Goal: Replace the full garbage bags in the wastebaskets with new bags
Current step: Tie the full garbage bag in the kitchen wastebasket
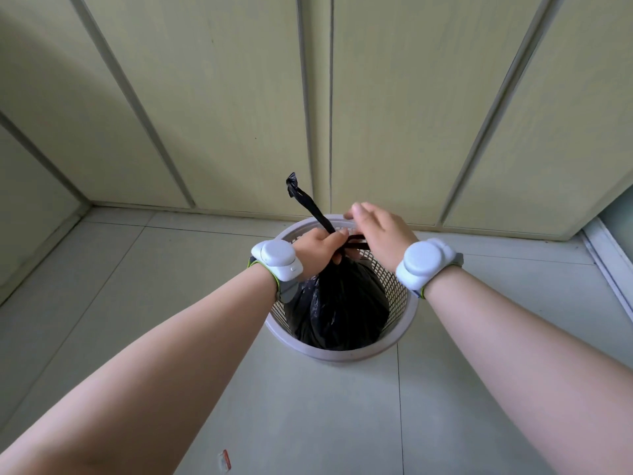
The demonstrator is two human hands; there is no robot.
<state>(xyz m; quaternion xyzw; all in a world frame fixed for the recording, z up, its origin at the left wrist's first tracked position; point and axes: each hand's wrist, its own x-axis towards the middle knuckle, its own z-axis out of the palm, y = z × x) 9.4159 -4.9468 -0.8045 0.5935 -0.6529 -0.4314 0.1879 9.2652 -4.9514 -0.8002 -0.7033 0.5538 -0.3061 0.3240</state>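
Note:
A full black garbage bag [339, 310] sits inside a pale mesh wastebasket [342, 353] on the tiled floor. The bag's mouth is gathered into twisted strips. My left hand [320, 246] grips the gathered neck, and one strip [306, 200] sticks up and away from that fist. My right hand [380, 231] is over the far rim, its fingers curled around a second black strip that runs sideways between both hands. White sensor bands sit on both wrists.
Cream cabinet doors [239, 108] stand directly behind the wastebasket. A door frame [606, 262] is at the right edge. A small scrap of red and white paper [224, 461] lies on the floor tiles near me.

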